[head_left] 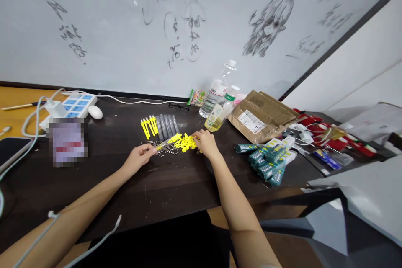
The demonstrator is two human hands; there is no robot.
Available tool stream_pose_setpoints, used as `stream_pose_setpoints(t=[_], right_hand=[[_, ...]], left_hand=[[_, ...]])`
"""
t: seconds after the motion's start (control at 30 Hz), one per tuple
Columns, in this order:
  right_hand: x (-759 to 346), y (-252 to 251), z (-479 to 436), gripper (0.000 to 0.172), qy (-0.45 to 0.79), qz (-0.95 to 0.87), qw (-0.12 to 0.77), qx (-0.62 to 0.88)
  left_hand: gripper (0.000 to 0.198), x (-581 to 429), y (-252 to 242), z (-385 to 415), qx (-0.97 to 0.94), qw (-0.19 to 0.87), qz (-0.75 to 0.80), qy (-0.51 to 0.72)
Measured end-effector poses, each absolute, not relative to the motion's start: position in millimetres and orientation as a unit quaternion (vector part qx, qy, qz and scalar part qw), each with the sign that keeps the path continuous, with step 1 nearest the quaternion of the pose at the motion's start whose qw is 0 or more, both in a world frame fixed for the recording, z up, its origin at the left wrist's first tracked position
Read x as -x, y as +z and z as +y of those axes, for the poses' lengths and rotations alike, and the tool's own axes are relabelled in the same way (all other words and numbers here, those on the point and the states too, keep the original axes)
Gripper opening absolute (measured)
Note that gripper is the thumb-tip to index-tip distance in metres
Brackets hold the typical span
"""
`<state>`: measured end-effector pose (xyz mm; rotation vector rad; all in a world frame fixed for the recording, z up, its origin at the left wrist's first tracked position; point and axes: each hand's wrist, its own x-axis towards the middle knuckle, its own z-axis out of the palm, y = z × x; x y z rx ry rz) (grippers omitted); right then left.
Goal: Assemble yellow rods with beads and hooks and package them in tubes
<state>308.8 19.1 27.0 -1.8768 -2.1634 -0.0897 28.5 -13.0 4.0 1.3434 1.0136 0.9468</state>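
From here I judge the work partway: yellow sticks (145, 128) and clear tubes (167, 124) lie lined up, while my left hand (141, 155) pinches a slim piece (163, 145) over wire hooks (171, 150) and my right hand (207, 144), grip unclear, reaches loose yellow parts (187, 144) seemingly left.

**Left hand (140, 158) pinched, right hand (207, 143) curled downward**

Both bare forearms reach forward and converge, hands near each other but apart. The left forearm (94, 197) slants in low, thumb against fingers. The right forearm (235, 201) rises more steeply, back of the hand uppermost.
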Motion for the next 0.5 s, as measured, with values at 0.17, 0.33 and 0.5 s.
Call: stream_pose_setpoints(t=[0.17,0.33,0.5], right_hand=[[-308.7,29.1,17.9,0.018,0.003,-0.77,0.142,0.623],[-307.6,32.8,12.5,0.03,0.025,-0.796,0.114,0.595],[-299.8,38.6,6.0,0.026,0.018,-0.828,0.142,0.543]], left_hand=[[0.043,-28.9,5.3,-14.0,-0.576,0.57,0.427,0.401],[0.043,-29.4,5.4,-14.2,-0.576,0.569,0.428,0.402],[0.042,-29.1,4.8,-13.6,-0.582,0.566,0.422,0.402]])
